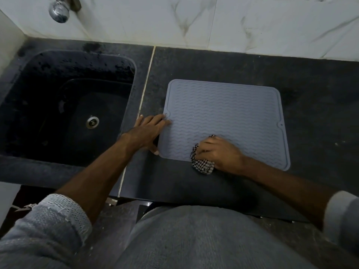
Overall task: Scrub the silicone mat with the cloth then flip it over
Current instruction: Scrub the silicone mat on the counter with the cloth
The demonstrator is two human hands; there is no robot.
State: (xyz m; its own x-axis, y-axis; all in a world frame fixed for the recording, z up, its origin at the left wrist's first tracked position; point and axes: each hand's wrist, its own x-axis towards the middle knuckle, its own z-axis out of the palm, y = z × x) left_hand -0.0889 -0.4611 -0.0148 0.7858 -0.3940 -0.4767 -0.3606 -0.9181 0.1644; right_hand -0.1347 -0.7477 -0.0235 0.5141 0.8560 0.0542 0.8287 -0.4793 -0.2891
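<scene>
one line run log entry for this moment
phase: scrubbing | left hand: flat on mat edge | right hand: gripping cloth | flip: pending

Rolled pale-blue sleeves (pixel 58 216); bare forearms; grey trousers (pixel 194 239)

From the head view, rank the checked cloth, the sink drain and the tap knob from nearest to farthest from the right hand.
1. Checked cloth: bunched in the right hand, on the mat's near edge.
2. Sink drain: off to the left, in the dark basin beyond the left hand.
3. Tap knob: far left, up on the wall.
</scene>
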